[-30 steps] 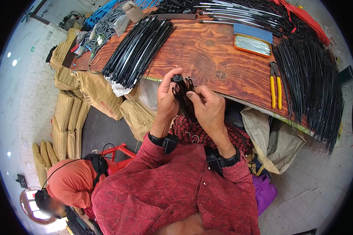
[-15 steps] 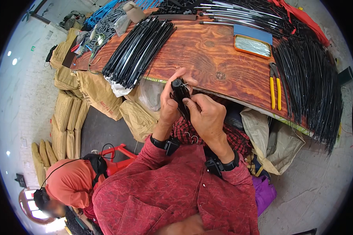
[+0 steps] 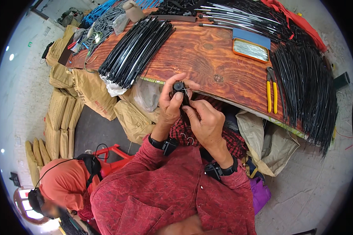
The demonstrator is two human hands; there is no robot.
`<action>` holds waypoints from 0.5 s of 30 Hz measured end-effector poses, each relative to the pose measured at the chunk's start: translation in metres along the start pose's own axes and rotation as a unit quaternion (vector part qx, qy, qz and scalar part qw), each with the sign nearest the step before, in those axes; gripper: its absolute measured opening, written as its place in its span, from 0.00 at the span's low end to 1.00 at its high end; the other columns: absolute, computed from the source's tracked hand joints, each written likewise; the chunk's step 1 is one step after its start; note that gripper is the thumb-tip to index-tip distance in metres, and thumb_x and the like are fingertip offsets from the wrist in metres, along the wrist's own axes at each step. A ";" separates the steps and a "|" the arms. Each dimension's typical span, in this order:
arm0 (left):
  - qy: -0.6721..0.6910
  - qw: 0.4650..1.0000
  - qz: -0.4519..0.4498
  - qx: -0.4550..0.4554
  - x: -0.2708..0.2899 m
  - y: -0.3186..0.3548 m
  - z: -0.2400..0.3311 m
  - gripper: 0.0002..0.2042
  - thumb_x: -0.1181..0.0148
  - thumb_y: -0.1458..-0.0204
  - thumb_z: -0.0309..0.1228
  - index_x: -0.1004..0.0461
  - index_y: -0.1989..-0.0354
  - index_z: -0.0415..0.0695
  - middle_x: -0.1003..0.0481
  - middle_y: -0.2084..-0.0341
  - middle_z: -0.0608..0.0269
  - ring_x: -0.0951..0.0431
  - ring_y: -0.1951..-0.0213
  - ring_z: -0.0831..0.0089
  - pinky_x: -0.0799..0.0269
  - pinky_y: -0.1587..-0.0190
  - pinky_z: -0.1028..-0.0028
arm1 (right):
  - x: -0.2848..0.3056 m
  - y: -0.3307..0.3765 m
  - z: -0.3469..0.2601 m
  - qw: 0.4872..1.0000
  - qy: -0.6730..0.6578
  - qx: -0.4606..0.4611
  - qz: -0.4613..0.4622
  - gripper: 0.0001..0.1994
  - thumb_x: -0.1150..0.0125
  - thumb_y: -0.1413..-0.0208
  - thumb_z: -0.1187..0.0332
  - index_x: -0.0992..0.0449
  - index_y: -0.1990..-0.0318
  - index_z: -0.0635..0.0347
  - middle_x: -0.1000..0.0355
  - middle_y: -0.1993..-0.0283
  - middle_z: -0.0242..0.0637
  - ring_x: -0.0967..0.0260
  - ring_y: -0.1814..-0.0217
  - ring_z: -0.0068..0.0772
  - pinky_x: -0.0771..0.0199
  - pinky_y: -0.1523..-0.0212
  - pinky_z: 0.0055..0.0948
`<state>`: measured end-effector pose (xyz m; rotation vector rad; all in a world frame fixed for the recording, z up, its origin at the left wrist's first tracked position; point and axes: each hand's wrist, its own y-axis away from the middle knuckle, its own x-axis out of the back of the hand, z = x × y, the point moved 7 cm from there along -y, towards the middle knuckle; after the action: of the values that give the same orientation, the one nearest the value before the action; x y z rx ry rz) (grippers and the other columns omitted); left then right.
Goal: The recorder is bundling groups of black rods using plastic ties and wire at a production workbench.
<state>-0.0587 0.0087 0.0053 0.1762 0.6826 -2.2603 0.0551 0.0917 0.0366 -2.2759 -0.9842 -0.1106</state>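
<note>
Left hand (image 3: 170,105) fingers clamped on small black round part (image 3: 179,86) at the near edge of the wooden bench (image 3: 208,58), right hand (image 3: 206,121) fingers pinched on thin black strands (image 3: 185,102) just below the part, yellow-handled pliers (image 3: 271,94) on the bench well apart.

both hands (image 3: 192,107) raised together, fingers pinched, wrists bent inward.

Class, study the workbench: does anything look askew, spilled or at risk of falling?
Yes. The black rods on the right fan out over the wooden table edge, tips hanging unsupported. The left bundle also juts past the front edge. The yellow-handled pliers lie near that edge, fully on the wood.
</note>
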 end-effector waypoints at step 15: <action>-0.007 1.000 0.015 -0.006 0.008 -0.003 0.001 0.23 0.48 0.36 0.41 0.40 0.39 0.38 0.24 0.53 0.48 0.32 0.66 0.80 0.31 0.60 0.76 | -0.013 -0.002 0.004 0.995 -0.071 -0.041 -0.049 0.08 0.32 0.48 0.76 0.24 0.62 0.63 0.24 0.65 0.40 0.22 0.69 0.40 0.25 0.69 0.33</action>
<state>-0.0665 0.0044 0.0048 0.1639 0.6831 -2.2265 0.0437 0.0871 0.0303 -2.3360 -1.1862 -0.0319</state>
